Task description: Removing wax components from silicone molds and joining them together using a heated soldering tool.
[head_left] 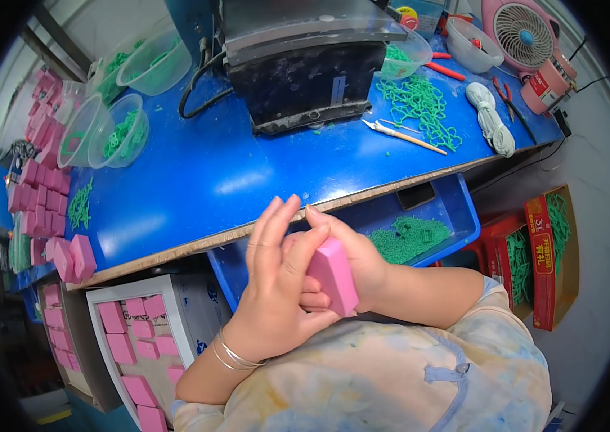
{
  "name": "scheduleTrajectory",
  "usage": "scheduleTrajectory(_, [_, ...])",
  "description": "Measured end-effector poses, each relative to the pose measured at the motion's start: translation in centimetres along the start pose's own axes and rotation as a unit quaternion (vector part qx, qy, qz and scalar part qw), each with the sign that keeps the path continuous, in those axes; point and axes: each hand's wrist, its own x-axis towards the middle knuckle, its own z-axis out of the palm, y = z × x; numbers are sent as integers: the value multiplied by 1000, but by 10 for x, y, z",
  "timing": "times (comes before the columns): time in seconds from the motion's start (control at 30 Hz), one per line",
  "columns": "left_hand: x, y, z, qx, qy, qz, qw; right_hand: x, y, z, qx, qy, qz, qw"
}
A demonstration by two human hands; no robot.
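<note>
In front of my chest, a pink rectangular block (335, 277) is held between my two hands, tilted with one narrow face toward me. My right hand (362, 266) wraps it from the right, and fingertips show past the block's left side. My left hand (270, 281) presses on it from the left; a finger meets its top end and the thumb lies by its lower end. Two of the left fingers stretch upward, off the block. The faces against the palms are hidden.
Ahead is a blue table (269, 173) with a dark machine (305, 86), green pieces (420, 104), clear bowls (121, 137) and a wooden-handled knife (409, 138). A blue drawer (463, 216) holds green granules. Pink blocks (42, 194) stack at left; more lie on a box (150, 327).
</note>
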Motion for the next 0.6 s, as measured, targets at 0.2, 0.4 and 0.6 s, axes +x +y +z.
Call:
scheduleTrajectory(0.2, [1, -6, -19, -100, 163, -45, 980, 20, -51, 34, -301, 315, -144, 889])
scheduleTrajectory(0.4, [4, -22, -45, -715, 192, -241, 628, 35, -149, 59, -424, 313, -240, 815])
scheduleTrajectory(0.6, [0, -31, -54, -533, 313, -192, 762, -11, -103, 68, -446, 193, -179, 856])
